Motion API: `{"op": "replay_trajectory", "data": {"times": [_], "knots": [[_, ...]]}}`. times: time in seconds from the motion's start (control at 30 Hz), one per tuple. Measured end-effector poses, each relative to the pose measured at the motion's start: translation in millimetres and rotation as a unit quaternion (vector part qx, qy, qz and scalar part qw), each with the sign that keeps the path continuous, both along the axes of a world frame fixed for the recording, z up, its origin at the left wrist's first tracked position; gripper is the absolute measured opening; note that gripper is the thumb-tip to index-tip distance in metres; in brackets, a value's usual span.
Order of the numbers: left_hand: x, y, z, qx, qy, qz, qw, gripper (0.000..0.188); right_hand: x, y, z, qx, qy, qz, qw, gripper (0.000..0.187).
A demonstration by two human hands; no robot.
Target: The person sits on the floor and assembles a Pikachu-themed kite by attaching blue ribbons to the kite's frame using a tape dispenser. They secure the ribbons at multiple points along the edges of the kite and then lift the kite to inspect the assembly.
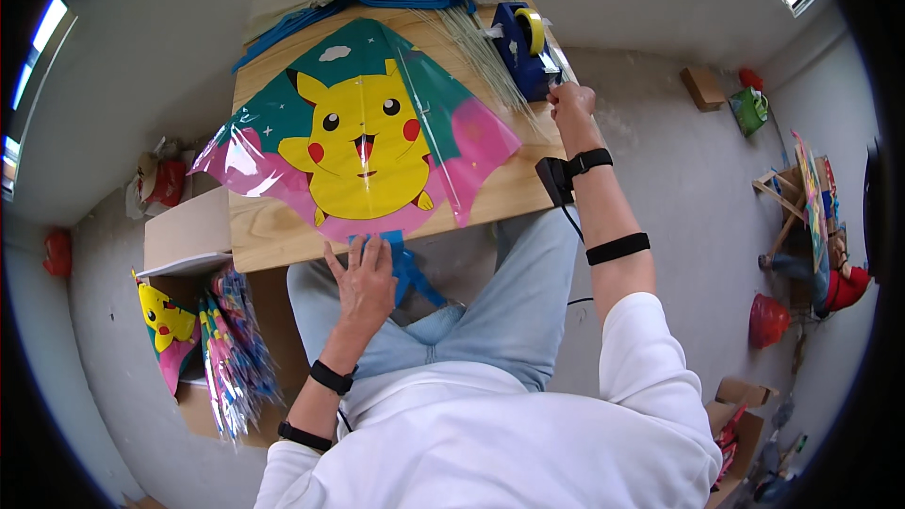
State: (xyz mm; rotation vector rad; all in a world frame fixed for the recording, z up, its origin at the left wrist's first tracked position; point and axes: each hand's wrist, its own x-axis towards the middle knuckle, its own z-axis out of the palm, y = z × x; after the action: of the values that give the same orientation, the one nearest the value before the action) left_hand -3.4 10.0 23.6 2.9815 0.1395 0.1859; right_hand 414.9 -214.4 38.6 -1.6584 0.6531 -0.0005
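A thin film kite (372,146) lies flat on the wooden table, printed with a yellow cartoon creature on green and pink. My left hand (363,283) is open at its lower edge, fingers spread and lying on the pink border. Under and beside those fingertips is a blue tail strip (407,273), which hangs off the table edge over my lap. At the table's right side stands a dark blue tape dispenser (517,52) with a yellow-rimmed roll. My right hand (573,108) is closed at its front end, pinching the clear tape (554,81).
Blue strips (377,2) and thin pale sticks (485,57) lie along the back of the table (269,236). Left of my legs, a cardboard box (193,217) holds several bundled kites (226,339). Another person (834,287) sits far right beside a work table.
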Motion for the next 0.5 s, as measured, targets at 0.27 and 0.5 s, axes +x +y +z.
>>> {"op": "replay_trajectory", "data": {"times": [0.27, 0.5], "knots": [[-3, 0, 7, -0.006, 0.016, -0.010, 1.000, 0.063, -5, -32, -51, -0.313, -0.053, 0.116, 0.941, 0.011], [-8, 5, -9, -0.011, 0.000, -0.003, 1.000, 0.064, -74, 0, 41, 0.075, -0.114, 0.435, 0.890, 0.009]]}}
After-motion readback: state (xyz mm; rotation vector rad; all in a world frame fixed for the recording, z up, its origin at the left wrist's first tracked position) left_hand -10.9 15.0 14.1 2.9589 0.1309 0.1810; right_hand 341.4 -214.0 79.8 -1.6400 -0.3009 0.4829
